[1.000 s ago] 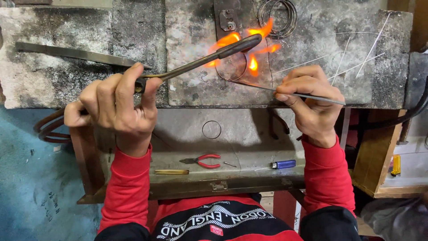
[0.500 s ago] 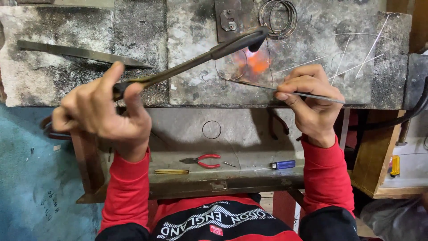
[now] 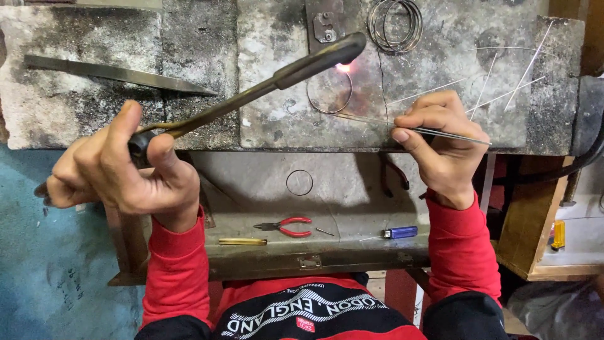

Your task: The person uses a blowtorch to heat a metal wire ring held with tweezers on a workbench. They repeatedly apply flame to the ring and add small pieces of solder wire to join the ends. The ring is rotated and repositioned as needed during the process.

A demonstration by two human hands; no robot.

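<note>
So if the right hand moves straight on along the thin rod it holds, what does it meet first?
The right hand points left along its rod. First in that line is probably the wire ring on the stone block, under the torch; depth is unclear.

Where things sit on my bench

My left hand (image 3: 119,170) holds the torch (image 3: 251,94) over the stone slab (image 3: 440,126), its tip above a wire ring (image 3: 329,96); my right hand (image 3: 440,141) holds a thin rod (image 3: 402,128) beside it. Coiled rings (image 3: 395,24) lie behind, pliers (image 3: 284,226) on the bench (image 3: 352,201) in front.
</note>
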